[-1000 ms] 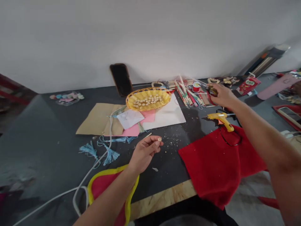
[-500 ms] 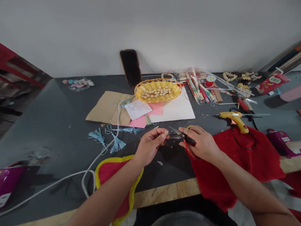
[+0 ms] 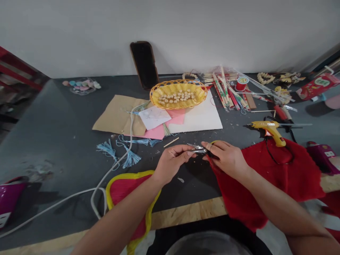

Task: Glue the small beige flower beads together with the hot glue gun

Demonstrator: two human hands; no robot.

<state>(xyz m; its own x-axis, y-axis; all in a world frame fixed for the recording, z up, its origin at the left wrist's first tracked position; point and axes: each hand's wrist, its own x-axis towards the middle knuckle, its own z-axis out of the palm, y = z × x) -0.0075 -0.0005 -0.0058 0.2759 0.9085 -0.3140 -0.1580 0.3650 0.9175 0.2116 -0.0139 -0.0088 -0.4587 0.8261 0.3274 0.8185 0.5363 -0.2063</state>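
Observation:
My right hand (image 3: 225,157) is wrapped round the handles of small scissors (image 3: 199,149), whose blades point left toward my left fingertips. My left hand (image 3: 172,161) pinches something small at the blades; fingers and blades mostly hide it. Behind the hands, a yellow woven basket (image 3: 177,83) holds many small pale flower-like pieces (image 3: 177,97). Under and before it lie white board (image 3: 204,120), pink sheets and brown paper (image 3: 111,115). Red cloth (image 3: 255,184) lies beneath and right of my right hand.
A yellow glue gun (image 3: 271,129) lies at right. Blue tassels (image 3: 131,158) and a white cable (image 3: 106,173) are at left. A phone (image 3: 145,65) leans on the wall. Wrapped sticks (image 3: 225,90) and a red thread spool (image 3: 241,84) sit behind; yellow-edged cloth (image 3: 127,187) is near my left forearm.
The scissor blades have come together and moved up to my left fingertips. The small pale piece there is now hardly visible. The camera view has shifted slightly.

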